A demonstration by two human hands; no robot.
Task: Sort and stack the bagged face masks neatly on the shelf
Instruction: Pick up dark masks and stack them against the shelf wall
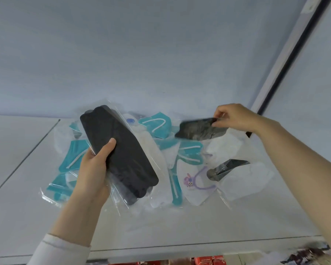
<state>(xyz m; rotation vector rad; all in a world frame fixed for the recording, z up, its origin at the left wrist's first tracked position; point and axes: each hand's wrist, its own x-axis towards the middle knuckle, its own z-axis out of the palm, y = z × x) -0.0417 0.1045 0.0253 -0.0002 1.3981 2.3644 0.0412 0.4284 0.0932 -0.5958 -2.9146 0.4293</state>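
Head view showed your left hand [96,169] curled round a stack of black bagged masks [120,153], thumb laid across the top bag, the stack tilted and raised above the shelf [180,226]; your right hand [235,118] pinched one more dark bagged mask [201,129] by its end between thumb and fingertips, so that it stuck out sideways over the loose pile [172,150]. That pile lay unsorted towards the back of the shelf: teal masks [157,123], white masks [246,178], a white one printed with a purple rabbit [191,182] and another dark mask [225,169], all overlapping.

The likeliest trouble, I judged, was slip; the bags looked slick, the stack was held from one side only and sloped, so a bag could have slid out of the fan, or the new one could have skated off when you laid it on top. The end pinch was slight too; a quick swing might have pulled the bag free and dropped it back into the pile. The other dark mask sat partly tucked under white bags; you could have overlooked it, or dragged its neighbours along in pulling it out. Bags near the shelf's front edge could have been swept off towards the red boxes [206,262] below.
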